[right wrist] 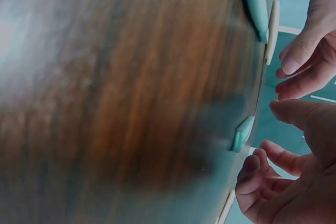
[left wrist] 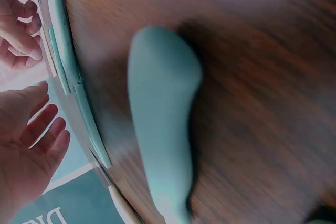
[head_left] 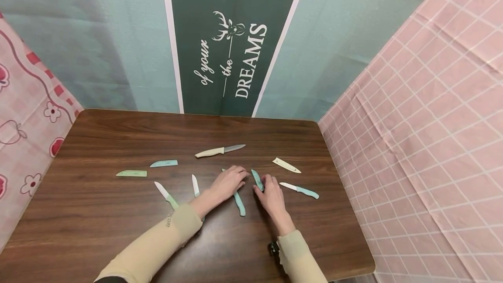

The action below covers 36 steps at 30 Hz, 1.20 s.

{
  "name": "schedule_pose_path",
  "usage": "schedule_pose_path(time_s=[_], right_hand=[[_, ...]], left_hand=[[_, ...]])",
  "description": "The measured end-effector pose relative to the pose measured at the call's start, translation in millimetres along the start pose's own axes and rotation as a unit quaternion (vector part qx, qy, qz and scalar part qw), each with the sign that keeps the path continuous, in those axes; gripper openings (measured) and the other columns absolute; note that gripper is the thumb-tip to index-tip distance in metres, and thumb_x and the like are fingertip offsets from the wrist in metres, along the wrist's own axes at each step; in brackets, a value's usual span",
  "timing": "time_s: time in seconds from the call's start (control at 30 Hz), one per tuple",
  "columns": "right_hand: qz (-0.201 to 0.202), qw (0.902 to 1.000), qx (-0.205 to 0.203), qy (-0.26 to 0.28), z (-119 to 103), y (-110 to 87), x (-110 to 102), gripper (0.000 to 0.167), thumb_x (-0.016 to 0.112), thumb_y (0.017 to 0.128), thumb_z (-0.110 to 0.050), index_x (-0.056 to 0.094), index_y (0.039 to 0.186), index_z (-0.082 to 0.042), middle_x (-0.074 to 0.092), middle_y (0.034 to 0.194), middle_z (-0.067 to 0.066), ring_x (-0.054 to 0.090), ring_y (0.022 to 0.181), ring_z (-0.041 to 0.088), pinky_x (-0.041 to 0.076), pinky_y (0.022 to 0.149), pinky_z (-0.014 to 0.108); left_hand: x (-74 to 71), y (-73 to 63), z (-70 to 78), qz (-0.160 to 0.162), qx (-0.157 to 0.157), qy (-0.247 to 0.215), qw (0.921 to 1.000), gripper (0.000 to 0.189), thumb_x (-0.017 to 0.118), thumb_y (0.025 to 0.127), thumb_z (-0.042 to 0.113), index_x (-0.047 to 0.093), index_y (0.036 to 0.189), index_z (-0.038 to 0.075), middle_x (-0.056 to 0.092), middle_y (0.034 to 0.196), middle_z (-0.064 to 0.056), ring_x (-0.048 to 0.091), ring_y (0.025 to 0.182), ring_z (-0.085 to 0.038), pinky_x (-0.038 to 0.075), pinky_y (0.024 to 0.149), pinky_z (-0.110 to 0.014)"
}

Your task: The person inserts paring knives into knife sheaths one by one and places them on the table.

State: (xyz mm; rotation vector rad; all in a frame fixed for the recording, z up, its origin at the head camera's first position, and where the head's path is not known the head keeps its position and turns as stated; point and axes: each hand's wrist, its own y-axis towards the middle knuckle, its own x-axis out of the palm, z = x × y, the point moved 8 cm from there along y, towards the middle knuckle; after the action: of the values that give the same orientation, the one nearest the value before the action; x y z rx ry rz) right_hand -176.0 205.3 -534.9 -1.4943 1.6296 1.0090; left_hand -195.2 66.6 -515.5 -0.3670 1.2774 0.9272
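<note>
My left hand (head_left: 228,183) hovers with loosely bent fingers over a teal-handled knife (head_left: 239,205), whose blade part is mostly hidden in the head view; the left wrist view shows a teal sheath (left wrist: 92,124) over it. Just right of it, a loose teal sheath (head_left: 257,179) lies on the table beside my right hand (head_left: 272,195). The right wrist view shows thumb and fingers apart, holding nothing. A light-blue knife (head_left: 308,192) with a white blade lies to the right. Under my left forearm, another knife's white blade (head_left: 195,184) sticks out; its handle (left wrist: 163,114) looms large in the left wrist view.
On the brown table (head_left: 118,139) lie a cream knife (head_left: 212,152), a cream sheath (head_left: 287,165), a green knife (head_left: 167,195), a green sheath (head_left: 132,173) and a blue sheath (head_left: 164,163). Cloth walls, one pink-gridded (head_left: 424,121), close in the table's back and sides.
</note>
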Motion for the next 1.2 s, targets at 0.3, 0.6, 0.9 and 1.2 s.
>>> schedule_pose_path(time_s=[0.3,0.6,0.9,1.2], right_hand=[[-0.009,0.9999,0.011,0.002,10,1.5,8,0.032,0.077,0.087,-0.024,0.062,0.107,-0.003,0.058,0.09,0.01,0.057,0.076,0.022,0.05,0.067,0.041],[-0.019,0.9998,0.003,-0.001,9,3.8,9,0.03,0.076,0.088,-0.024,0.062,0.105,-0.003,0.06,0.092,0.012,0.059,0.079,0.024,0.051,0.07,0.043],[-0.032,0.9994,0.007,0.003,12,8.8,10,0.024,0.074,0.089,-0.022,0.063,0.099,-0.003,0.059,0.087,0.01,0.056,0.077,0.022,0.048,0.067,0.039],[-0.029,0.9994,0.017,-0.004,13,9.2,12,0.018,0.073,0.089,-0.017,0.062,0.098,-0.005,0.06,0.087,0.008,0.057,0.076,0.021,0.047,0.065,0.037]], left_hand=[[10.5,6.6,9.8,-0.044,0.009,-0.004,0.999,0.033,0.072,0.092,0.013,0.067,0.124,0.006,0.064,0.131,-0.011,0.06,0.123,-0.029,0.05,0.104,-0.036],[19.2,12.9,15.5,-0.059,0.019,0.007,0.998,0.039,0.071,0.092,0.011,0.063,0.13,0.005,0.059,0.137,-0.014,0.058,0.125,-0.032,0.053,0.1,-0.037],[24.7,18.2,15.0,-0.076,0.014,-0.008,0.997,0.043,0.065,0.095,0.007,0.057,0.137,0.005,0.055,0.143,-0.016,0.055,0.13,-0.033,0.053,0.1,-0.041],[35.2,24.2,20.8,-0.107,0.005,0.009,0.9942,0.039,0.054,0.1,0.004,0.058,0.138,0.012,0.05,0.15,-0.012,0.048,0.139,-0.035,0.052,0.103,-0.046]])
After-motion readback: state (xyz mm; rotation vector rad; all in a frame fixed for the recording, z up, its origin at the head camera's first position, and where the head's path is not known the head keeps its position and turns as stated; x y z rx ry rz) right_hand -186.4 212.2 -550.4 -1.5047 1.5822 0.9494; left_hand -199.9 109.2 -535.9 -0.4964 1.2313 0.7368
